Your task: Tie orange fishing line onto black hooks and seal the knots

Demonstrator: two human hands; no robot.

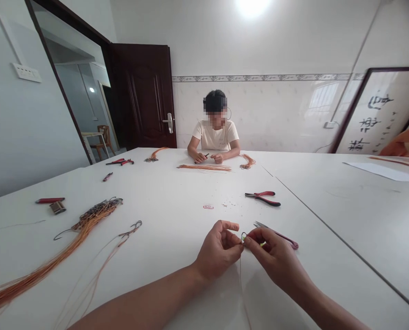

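Above the near part of the table, my left hand [220, 250] and my right hand [273, 254] meet at their fingertips around a small dark fish hook [243, 234]. Its curved bend shows above the fingers, while the shank is mostly hidden. Thumb and fingers of my left hand pinch it low, where a thin orange line [240, 284] hangs down toward the near edge. My right hand is closed on it from the other side, with a bit of yellow-green showing by the fingers. Scissors [287, 238] lie partly behind my right hand.
Red-handled pliers [264, 198] lie farther out. At left are a large bundle of hooks with orange lines [94, 220], a few loose hooks [132, 229], a red pen-like tool [49, 200] and a small spool [58, 207]. Across the table a person [215, 133] handles similar lines.
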